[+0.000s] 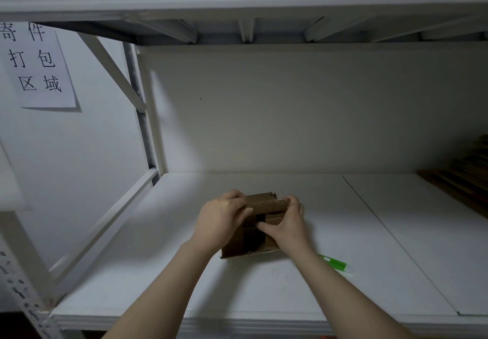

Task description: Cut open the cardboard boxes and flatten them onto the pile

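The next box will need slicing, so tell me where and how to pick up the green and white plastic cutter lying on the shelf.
Pinch the green and white plastic cutter across its green middle, coming from above and the right. It lies flat on the white shelf board, slim, with its left end hidden behind the right forearm.
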